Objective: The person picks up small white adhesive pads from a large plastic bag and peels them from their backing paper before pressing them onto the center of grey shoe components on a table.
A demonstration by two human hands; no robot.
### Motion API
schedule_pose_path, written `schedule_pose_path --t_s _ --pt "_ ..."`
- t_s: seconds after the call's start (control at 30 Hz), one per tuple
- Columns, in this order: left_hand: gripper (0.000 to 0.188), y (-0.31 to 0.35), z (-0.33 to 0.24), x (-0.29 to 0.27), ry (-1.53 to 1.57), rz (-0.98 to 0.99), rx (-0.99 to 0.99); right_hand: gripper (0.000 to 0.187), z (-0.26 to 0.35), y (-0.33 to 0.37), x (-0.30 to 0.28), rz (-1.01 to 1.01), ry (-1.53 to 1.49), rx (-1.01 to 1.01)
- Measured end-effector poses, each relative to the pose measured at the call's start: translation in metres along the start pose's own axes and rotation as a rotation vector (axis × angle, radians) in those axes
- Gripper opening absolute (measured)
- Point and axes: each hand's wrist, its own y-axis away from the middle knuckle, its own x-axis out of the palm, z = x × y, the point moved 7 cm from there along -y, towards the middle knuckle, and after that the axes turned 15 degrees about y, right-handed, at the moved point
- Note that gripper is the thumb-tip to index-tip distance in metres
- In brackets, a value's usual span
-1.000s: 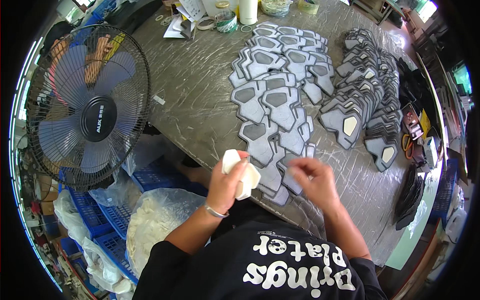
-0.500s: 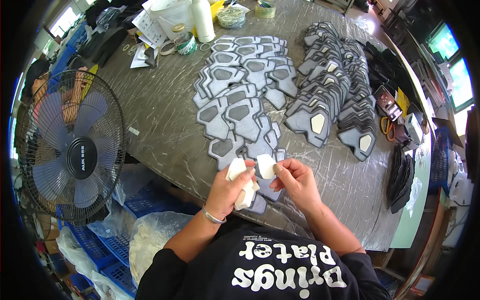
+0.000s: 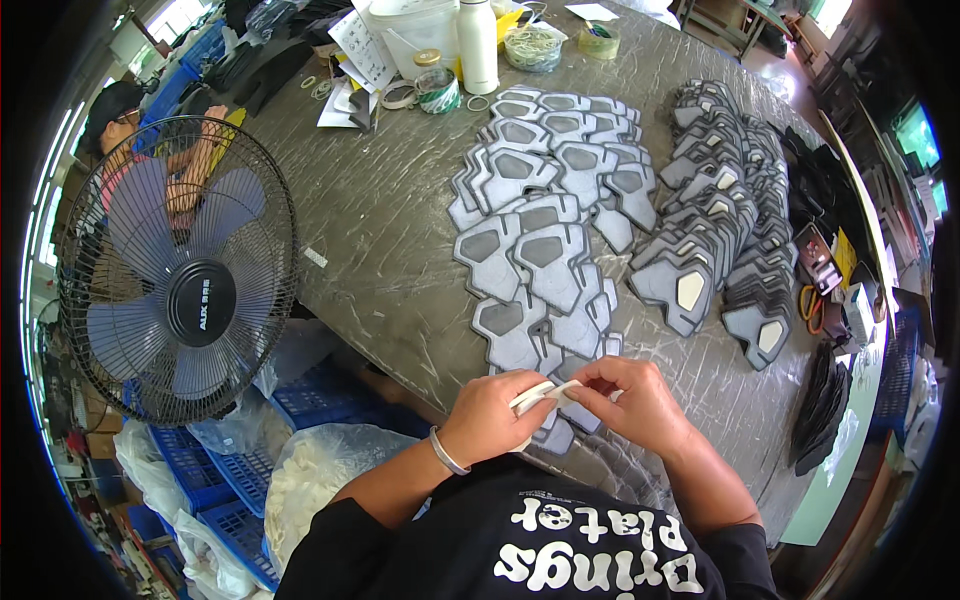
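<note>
My left hand [image 3: 485, 420] is closed around a small stack of white pads [image 3: 530, 399], seen mostly edge-on. Between thumb and fingers, my right hand [image 3: 645, 408] pinches one white pad [image 3: 567, 391] right beside that stack; whether it is fully apart from the stack I cannot tell. Both hands are over the table's near edge, partly covering the nearest grey pieces. Overlapping grey shaped pieces [image 3: 548, 252] with dark edges and dark angular patches spread beyond my hands. To their right lie two overlapping rows of similar pieces [image 3: 660, 290], some showing a white pad [image 3: 690, 291].
A black fan [image 3: 200, 303] stands at the left, with a person [image 3: 120, 150] behind it. A plastic bag of white pieces [image 3: 320, 470] and blue crates [image 3: 240, 480] sit below the table edge. A white bottle [image 3: 478, 50] stands far back; orange scissors [image 3: 811, 310] lie right.
The view has shifted, so the table things sit farther right. My hands have come closer together, and the white pad in my right hand has turned from flat-facing to nearly edge-on beside the stack.
</note>
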Motion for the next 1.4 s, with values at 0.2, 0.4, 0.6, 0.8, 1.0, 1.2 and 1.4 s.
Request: schedule_pose_path --t_s 0.2,0.4,0.6,0.8,1.0,1.2,1.4 --pt "0.022 -0.011 0.028 -0.005 0.261 0.007 -0.134 0.018 -0.011 -0.014 -0.009 -0.052 0.183 -0.044" --pt "0.019 -0.045 0.04 -0.05 0.23 -0.011 -0.14 0.025 -0.079 -0.056 -0.024 -0.097 -0.245 0.312" --pt "0.024 -0.083 0.017 -0.074 -0.265 -0.054 0.064 0.03 -0.073 -0.132 -0.015 0.014 -0.186 0.23" --pt "0.037 -0.098 0.017 -0.06 -0.515 0.107 0.165 0.028 -0.072 -0.165 -0.002 0.194 -0.139 0.314" --pt "0.041 -0.101 0.028 -0.058 -0.612 0.129 0.163 0.031 -0.071 -0.177 0.0 0.252 -0.05 0.318" --pt "0.043 -0.1 0.033 -0.057 -0.631 0.127 0.184 0.029 -0.071 -0.175 -0.003 0.206 0.02 0.347" --pt "0.042 -0.099 0.034 -0.058 -0.623 0.119 0.194 0.028 -0.074 -0.177 -0.001 0.191 0.043 0.33"
